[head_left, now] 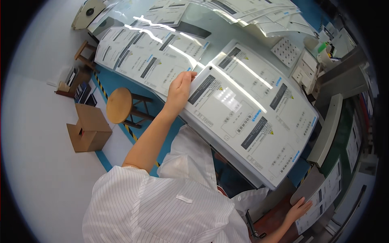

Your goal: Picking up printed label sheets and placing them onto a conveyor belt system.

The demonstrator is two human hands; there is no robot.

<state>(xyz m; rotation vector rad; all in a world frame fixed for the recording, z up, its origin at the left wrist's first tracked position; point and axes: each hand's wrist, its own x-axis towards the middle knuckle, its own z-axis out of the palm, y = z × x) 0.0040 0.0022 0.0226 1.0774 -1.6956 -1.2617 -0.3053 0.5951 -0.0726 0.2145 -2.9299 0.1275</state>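
Head view: sheet stack (243, 119) slants lengthwise toward lower right.

Stacked flat printed sheets (227, 121): white, with dark grey blocks, blue lettering, yellow triangles. Printed sheet (326, 194) at lower right: white, with dark blocks. Striped fabric shirt (162, 210): white, dark pinstripes. Smooth floor (125, 81): blue. Floor tape (102, 87): 2-colour, yellow and black stripes. Round wooden stool (119, 105): light brown seat, darker legs. Open cardboard box (95, 121): plain brown.
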